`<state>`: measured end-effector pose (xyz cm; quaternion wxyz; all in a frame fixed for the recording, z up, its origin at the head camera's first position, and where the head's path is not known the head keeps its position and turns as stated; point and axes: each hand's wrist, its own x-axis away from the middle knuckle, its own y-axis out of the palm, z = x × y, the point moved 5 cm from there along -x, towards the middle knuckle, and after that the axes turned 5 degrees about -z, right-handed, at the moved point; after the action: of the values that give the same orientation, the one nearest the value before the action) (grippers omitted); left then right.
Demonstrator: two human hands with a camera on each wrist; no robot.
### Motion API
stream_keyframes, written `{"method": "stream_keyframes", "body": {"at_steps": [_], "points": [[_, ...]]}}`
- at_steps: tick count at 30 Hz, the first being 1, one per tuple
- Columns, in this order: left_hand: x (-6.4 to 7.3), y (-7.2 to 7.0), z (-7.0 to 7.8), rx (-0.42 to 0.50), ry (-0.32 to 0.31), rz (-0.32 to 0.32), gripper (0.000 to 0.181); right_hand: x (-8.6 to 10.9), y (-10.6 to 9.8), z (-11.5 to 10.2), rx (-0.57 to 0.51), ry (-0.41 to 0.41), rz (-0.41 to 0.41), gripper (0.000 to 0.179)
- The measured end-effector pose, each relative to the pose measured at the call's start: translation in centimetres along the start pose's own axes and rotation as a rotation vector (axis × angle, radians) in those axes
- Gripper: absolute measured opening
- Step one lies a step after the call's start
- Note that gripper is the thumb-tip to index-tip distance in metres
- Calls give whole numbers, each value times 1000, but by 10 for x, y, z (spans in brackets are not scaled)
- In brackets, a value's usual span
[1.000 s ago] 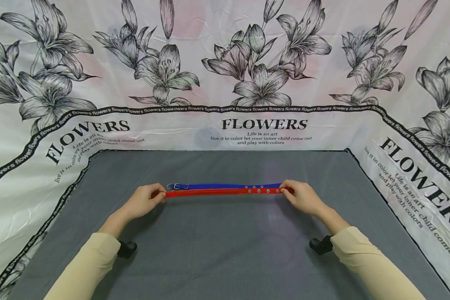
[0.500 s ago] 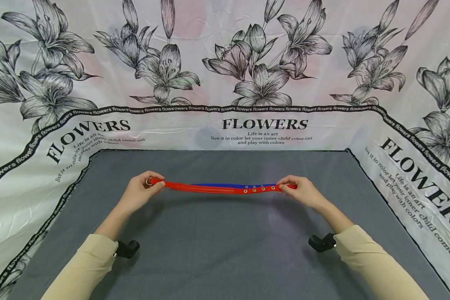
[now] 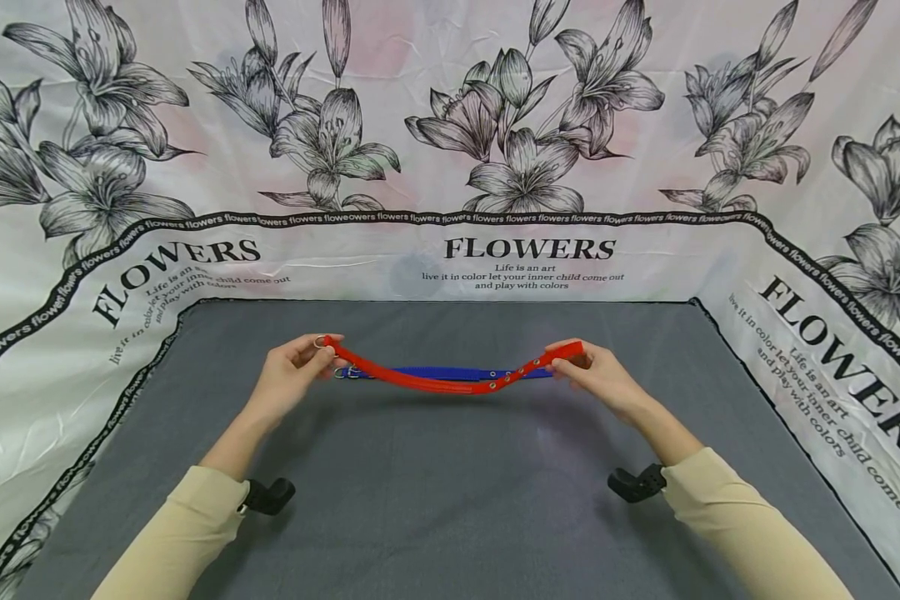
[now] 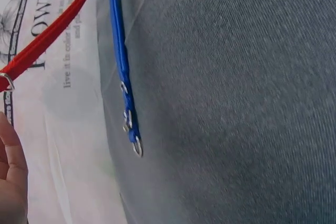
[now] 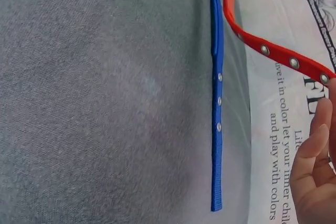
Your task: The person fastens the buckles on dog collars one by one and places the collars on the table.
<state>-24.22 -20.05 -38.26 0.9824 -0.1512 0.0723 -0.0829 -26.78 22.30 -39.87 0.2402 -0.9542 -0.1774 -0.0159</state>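
A red collar (image 3: 450, 387) with metal eyelets hangs in a sagging curve between both hands, above the table. My left hand (image 3: 288, 371) pinches its ring end; the metal ring shows at the fingertips. The eyelet end is pinched by my right hand (image 3: 596, 379), its tip sticking up past the thumb. Behind the red one, a blue collar (image 3: 420, 373) lies straight on the grey cloth. In the left wrist view, the blue collar's buckle and D-ring (image 4: 137, 146) show; the right wrist view has its eyelets and flat tip (image 5: 217, 200).
Grey cloth (image 3: 450, 500) covers the table. A white floral sheet (image 3: 525, 258) with printed lettering rises along the back and both sides. Each wrist bears a black camera mount, the left one (image 3: 270, 497) and the right one (image 3: 633, 485).
Both hands have lifted the red collar from alongside the blue one. The hands have come closer together, and the red collar has gone from straight to sagging. The blue collar has stayed put.
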Motion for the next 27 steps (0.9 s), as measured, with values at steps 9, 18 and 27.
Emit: {"method": "stream_keyframes", "body": {"at_steps": [9,18,27], "points": [[0,10,10,-82,80,29,31,-2,6,-15,-71,-113,38,40],[-3,24,14,-53,29,-49,29,-5,20,-34,-172,-223,-6,37],[-10,41,19,38,38,-27,28,-13,33,-47,-213,-271,37,31]]}}
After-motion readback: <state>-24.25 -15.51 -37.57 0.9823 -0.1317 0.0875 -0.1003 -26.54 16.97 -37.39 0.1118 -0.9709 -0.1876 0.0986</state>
